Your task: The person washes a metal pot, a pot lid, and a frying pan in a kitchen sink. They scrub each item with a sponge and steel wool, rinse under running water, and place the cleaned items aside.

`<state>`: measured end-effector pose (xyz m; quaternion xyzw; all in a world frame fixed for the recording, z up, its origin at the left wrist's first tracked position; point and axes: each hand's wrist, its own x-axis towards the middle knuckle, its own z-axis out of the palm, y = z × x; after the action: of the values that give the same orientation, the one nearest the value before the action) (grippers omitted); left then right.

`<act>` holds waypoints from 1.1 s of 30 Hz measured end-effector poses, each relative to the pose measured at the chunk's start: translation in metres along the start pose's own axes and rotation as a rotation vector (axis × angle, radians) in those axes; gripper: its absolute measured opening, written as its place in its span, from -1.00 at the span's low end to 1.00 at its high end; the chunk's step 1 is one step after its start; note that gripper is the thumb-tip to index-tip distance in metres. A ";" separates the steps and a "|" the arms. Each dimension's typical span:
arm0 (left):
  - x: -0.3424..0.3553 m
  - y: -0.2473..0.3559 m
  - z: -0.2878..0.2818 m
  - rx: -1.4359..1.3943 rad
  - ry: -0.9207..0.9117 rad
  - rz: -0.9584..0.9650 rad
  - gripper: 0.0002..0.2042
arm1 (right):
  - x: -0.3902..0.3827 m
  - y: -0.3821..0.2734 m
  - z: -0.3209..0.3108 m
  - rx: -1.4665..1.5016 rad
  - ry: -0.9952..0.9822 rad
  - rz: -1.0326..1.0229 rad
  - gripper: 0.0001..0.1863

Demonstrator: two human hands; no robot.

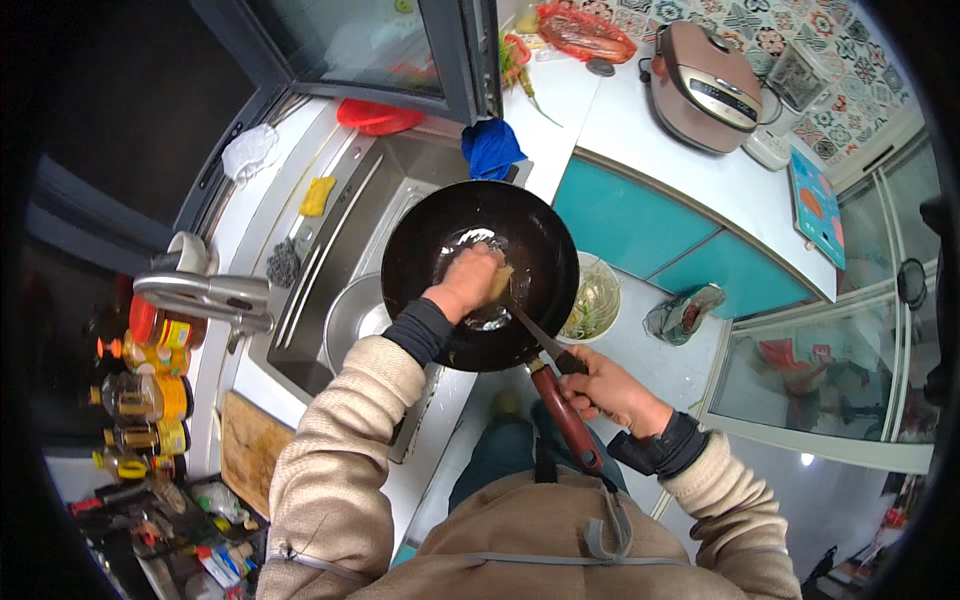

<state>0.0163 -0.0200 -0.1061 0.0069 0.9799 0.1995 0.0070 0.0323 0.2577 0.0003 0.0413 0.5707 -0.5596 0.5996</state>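
Note:
A dark round wok (420,255) is tilted over the sink's right edge, with shiny wet patches on its bottom. Inside it, my left hand (468,280) is closed round a tan-yellow scrubber (502,284), mostly covered by the fingers. My right hand (618,392) grips the black handle of a metal spatula (535,330), whose head end reaches under the scrubber. Its fingers also lie against the wok's dark red handle (568,420); how firmly they hold it cannot be seen.
The steel sink (300,318) holds a metal basin (350,318); a faucet (205,292) juts in from the left. A bin with scraps (596,300) stands on the floor. Bottles (145,396) and a cutting board (248,445) are left; a rice cooker (705,88) sits back right.

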 end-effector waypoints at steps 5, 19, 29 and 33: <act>0.019 0.002 0.012 0.075 0.088 0.122 -0.85 | -0.011 0.020 0.025 -0.089 0.095 -0.113 -0.68; 0.026 -0.051 -0.015 0.292 -0.265 -0.063 -0.73 | -0.035 0.026 0.037 -0.064 0.288 -0.119 -0.61; 0.021 -0.021 -0.007 -0.093 0.114 -0.011 -0.88 | -0.027 0.027 0.044 -0.042 0.200 -0.221 -0.61; 0.029 -0.044 -0.014 0.164 -0.029 -0.063 -0.81 | -0.039 0.019 0.037 -0.099 0.237 -0.157 -0.60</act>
<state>-0.0131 -0.0657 -0.1108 -0.0205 0.9924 0.1182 0.0270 0.0807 0.2636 0.0302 0.0328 0.6661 -0.5669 0.4836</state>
